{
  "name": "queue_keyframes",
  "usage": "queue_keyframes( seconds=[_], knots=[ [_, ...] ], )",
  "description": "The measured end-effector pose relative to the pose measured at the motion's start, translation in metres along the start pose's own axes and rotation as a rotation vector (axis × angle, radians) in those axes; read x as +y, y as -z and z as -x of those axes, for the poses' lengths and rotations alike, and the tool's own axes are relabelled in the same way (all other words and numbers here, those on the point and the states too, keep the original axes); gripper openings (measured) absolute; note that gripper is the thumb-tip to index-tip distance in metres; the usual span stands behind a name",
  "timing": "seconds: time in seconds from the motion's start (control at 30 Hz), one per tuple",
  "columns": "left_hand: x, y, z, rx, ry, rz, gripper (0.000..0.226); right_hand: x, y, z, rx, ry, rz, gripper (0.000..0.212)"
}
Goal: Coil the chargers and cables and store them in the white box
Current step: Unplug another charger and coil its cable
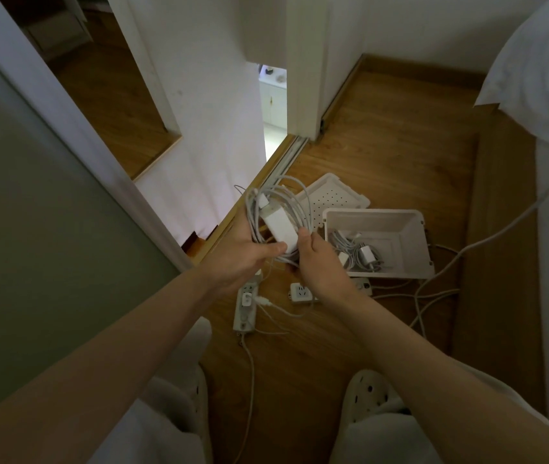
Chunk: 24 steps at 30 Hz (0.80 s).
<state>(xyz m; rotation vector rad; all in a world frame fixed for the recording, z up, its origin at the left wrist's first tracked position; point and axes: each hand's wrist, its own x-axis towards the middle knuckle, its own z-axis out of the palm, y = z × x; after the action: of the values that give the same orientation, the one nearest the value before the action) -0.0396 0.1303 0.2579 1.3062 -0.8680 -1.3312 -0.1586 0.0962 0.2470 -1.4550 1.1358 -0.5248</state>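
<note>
Progress roughly midway: white box (413, 229), right of the fingers, already holds coiled chargers (360, 254); left hand (249, 252) and right hand (320, 262) fingers pinch a charger brick with looped cable (278, 222); power strip (245, 306) cables below remain loose on the floor.

Dim, soft frame; daylight through doorway gap (275, 105); wide-angle edge bending

Wooden floor (383, 155) is carrying everything: white box (413, 259) sitting just right of the fingers (306, 241), its perforated lid (331, 195) lying behind, two power strips (245, 309) resting below them.
</note>
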Motion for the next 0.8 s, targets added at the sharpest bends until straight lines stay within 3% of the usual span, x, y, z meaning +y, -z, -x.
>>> queue_keyframes(
  seconds=[0.17, 0.33, 0.43, 0.5, 0.63, 0.8],
  knots=[
    [-0.001, 0.005, -0.001, -0.039, 0.066, -0.001, 0.076, 0.002, -0.003, 0.004, -0.059, -0.129, -0.052, 0.037],
    [-0.003, -0.004, -0.001, 0.236, -0.076, -0.061, 0.041, -0.005, -0.016, 0.012, 0.03, 0.02, -0.014, 0.035],
    [0.008, -0.001, -0.002, 0.25, -0.148, -0.098, 0.007, -0.011, -0.018, 0.015, -0.016, 0.1, -0.057, 0.019],
    [0.013, 0.007, -0.005, 0.283, -0.101, 0.008, 0.012, -0.012, -0.02, 0.014, -0.062, 0.125, -0.069, 0.016],
    [0.016, 0.02, -0.011, 0.348, -0.022, 0.127, 0.018, -0.008, -0.03, 0.016, -0.073, 0.146, -0.015, 0.038],
    [0.022, 0.036, -0.012, 0.367, -0.036, 0.198, 0.025, 0.0, -0.014, 0.017, -0.155, 0.221, 0.27, 0.018]
  ],
)
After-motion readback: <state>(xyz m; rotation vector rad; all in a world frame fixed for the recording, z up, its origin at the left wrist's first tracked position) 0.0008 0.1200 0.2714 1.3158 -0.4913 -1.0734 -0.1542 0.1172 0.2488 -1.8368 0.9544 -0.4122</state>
